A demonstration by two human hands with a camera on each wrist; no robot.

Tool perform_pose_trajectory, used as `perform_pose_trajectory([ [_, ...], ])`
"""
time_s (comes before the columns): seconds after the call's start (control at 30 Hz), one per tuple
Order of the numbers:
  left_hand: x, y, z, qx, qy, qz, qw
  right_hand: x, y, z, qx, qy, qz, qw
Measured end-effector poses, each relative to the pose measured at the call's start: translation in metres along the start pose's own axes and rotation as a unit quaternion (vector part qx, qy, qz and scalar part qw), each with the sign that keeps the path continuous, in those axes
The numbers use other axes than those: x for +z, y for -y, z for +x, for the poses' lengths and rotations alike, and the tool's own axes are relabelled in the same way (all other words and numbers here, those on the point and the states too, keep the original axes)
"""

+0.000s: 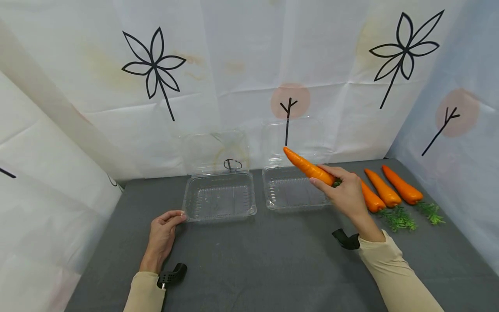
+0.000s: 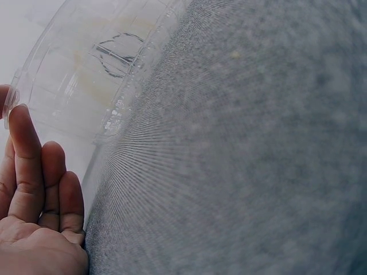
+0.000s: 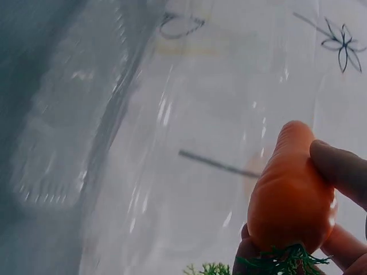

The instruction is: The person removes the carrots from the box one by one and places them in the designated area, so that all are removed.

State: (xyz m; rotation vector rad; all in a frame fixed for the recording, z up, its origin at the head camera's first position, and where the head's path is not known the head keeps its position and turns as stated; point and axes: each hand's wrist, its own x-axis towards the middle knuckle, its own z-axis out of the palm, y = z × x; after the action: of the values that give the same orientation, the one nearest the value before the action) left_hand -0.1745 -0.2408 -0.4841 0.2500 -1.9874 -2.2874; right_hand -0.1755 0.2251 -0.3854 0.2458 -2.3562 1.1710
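My right hand (image 1: 347,190) grips an orange carrot (image 1: 306,164) near its leafy end, the tip pointing up and to the left. In the right wrist view, thumb and fingers stand around the carrot (image 3: 292,195), above its green leaves. The carrot is held over a clear plastic container (image 1: 286,203) with its lid raised. At the near left corner of a second clear container (image 1: 218,215), my left hand (image 1: 163,234) pinches the rim between thumb and forefinger. Its other fingers (image 2: 54,166) are fairly straight in the left wrist view.
Three more carrots (image 1: 403,186) with green tops (image 1: 401,219) lie to the right, one partly behind my right hand. Both raised lids (image 1: 214,147) stand against a white printed sheet (image 1: 234,52) behind the grey table (image 1: 253,264). Another sheet (image 1: 460,164) borders the right side.
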Motion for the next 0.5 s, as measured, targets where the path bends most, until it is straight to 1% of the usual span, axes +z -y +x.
perform_pose_trajectory([
  [0.07,0.000,0.000,0.000,0.002,0.000,0.000,1.0000,-0.013,-0.008,-0.006,0.026,-0.013,-0.011,1.000],
  [0.17,0.000,0.001,0.000,0.006,0.000,0.000,1.0000,-0.029,-0.019,-0.013,0.074,-0.033,-0.048,0.996],
  [0.23,0.000,0.001,0.000,0.007,0.002,0.000,1.0000,-0.037,-0.027,-0.018,0.105,-0.048,-0.080,0.990],
  [0.33,-0.001,0.002,0.000,0.008,0.004,0.000,1.0000,-0.045,-0.039,-0.024,0.137,-0.059,-0.126,0.981],
  [0.4,-0.001,0.002,0.000,0.009,0.006,-0.002,0.9999,-0.047,-0.047,-0.026,0.153,-0.058,-0.150,0.975],
  [0.5,-0.001,0.002,0.001,0.012,0.008,-0.006,0.9999,-0.047,-0.057,-0.030,0.172,-0.032,-0.184,0.967],
])
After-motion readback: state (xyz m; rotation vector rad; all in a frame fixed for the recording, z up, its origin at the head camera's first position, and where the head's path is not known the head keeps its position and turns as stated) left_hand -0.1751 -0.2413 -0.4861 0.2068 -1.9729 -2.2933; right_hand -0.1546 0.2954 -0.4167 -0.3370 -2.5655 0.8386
